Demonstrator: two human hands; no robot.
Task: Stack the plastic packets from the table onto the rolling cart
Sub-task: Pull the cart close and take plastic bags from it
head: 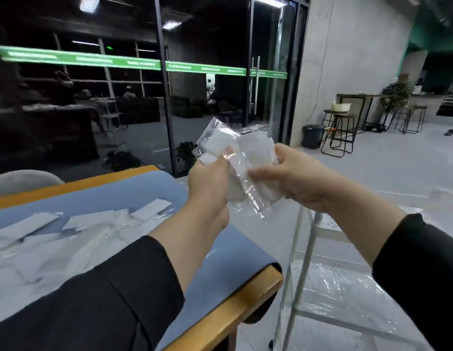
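Note:
Both hands hold clear plastic packets with white contents in the air, past the table's right end. My left hand [210, 181] grips one packet [215, 143] from below, its thumb pressed on the film. My right hand [291, 178] pinches a second, overlapping packet [258, 171] from the right side. Several more packets [76, 224] lie scattered on the blue mat [134, 188] covering the wooden table [235, 310]. The white rolling cart [319, 231] stands below my right arm, with clear packets [347, 290] lying on its lower shelf.
A glass wall with a green stripe [134, 63] runs behind the table. Potted plants [121, 160] sit at its foot. A black bin [312, 135] and stools [340, 133] stand at the back right, across an open pale floor. A chair back [23, 179] shows at the far left.

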